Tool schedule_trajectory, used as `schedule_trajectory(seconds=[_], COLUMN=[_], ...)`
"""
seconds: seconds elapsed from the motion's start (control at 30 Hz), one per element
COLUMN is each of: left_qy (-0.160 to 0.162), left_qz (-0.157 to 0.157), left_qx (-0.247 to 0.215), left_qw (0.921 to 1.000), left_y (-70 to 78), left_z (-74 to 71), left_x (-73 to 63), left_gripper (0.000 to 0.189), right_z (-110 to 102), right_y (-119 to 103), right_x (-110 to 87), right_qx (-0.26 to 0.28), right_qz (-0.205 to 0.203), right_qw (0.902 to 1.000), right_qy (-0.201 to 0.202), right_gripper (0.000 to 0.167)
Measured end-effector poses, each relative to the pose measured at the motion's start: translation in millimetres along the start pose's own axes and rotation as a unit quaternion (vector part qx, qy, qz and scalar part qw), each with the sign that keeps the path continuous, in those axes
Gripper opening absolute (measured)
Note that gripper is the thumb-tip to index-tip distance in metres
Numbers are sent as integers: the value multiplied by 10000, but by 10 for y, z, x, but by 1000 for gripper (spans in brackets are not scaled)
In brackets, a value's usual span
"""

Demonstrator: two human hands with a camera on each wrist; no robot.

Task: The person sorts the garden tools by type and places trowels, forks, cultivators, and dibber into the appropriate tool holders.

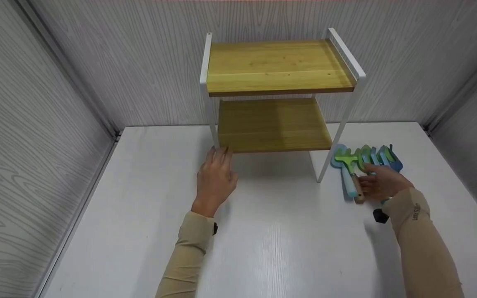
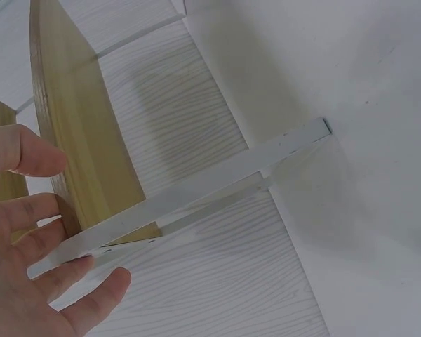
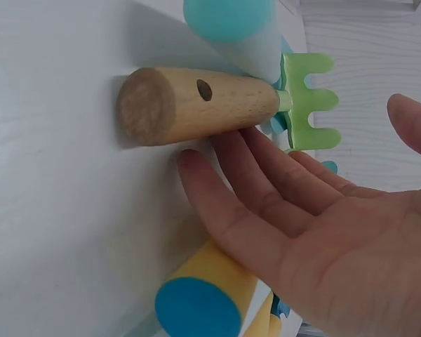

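My left hand [image 1: 216, 178] rests its fingertips on the front edge of the lower wooden shelf [image 1: 273, 124] and the white post [image 2: 196, 189] beside it. Its thumb lies apart from the fingers in the left wrist view. At the right, my right hand [image 1: 381, 182] has its fingers extended against the side of a toy rake's wooden handle [image 3: 210, 105]. The rake's green pronged head [image 3: 309, 105] points away from me. A tool with a light blue handle [image 1: 348, 182] lies alongside it. Below the fingers in the right wrist view shows a yellow handle [image 3: 214, 270] with a blue end.
The two-tier rack has a wooden top shelf [image 1: 280, 66] and white metal sides. More blue and green toy tools [image 1: 381, 155] lie in a row right of it. Walls with a grey wood grain enclose the white table [image 1: 271, 248] at the back and sides.
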State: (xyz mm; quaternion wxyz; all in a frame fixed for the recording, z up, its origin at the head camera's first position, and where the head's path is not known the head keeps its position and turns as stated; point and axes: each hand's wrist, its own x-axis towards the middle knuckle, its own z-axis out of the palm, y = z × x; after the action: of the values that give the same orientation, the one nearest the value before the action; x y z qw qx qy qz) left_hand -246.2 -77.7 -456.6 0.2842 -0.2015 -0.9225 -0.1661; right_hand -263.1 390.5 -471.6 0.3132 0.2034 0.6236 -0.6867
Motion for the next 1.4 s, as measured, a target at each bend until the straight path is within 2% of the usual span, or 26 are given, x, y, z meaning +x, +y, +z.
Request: schedule_trajectory(seconds=[0.07,0.17,0.27,0.33,0.43,0.5,0.6,0.73,1.0,1.07,1.2,1.3,1.4], left_qy=[22,33,50,45,9,-27,-40,-25,-47,-44,-56,-97,-90], left_qz=[12,14,12,3,-23,-44,-51,-59,-46,-48,-36,-47,-59], left_qx=[-9,-24,-3,20,27,13,21,43,44,61,56,31,49], left_qw=[10000,10000,10000,10000,10000,10000,10000,10000,10000,10000,10000,9999,9999], left_y=[-3,-5,-8,-9,-5,5,17,21,16,18,22,16,4], left_z=[0,1,6,7,10,6,3,2,15,14,11,11,9], left_x=[-3,-7,-2,-3,-8,-12,-11,-2,13,13,23,18,6], left_gripper=[52,53,54,54,54,54,52,50,50,51,51,52,52], right_z=[21,68,137,186,241,245,238,242,188,158,101,61,27], right_y=[10,16,12,9,23,40,65,71,37,45,72,89,99], right_x=[15,36,48,62,84,109,151,181,113,104,96,86,74], right_qx=[193,92,-203,-534,-1153,-1507,-1814,-2062,-2022,-1967,-1308,-914,-1014], right_qz=[9,-16,-60,-90,-121,-135,-141,-167,83,54,-21,-93,-237], right_qw=[9998,9992,9955,9919,9830,9778,9716,9673,9668,9693,9832,9911,9937], right_qy=[84,401,919,1146,1423,1452,1514,1468,1562,1476,1270,962,417], right_gripper=[75,76,74,67,47,34,26,32,49,49,49,64,79])
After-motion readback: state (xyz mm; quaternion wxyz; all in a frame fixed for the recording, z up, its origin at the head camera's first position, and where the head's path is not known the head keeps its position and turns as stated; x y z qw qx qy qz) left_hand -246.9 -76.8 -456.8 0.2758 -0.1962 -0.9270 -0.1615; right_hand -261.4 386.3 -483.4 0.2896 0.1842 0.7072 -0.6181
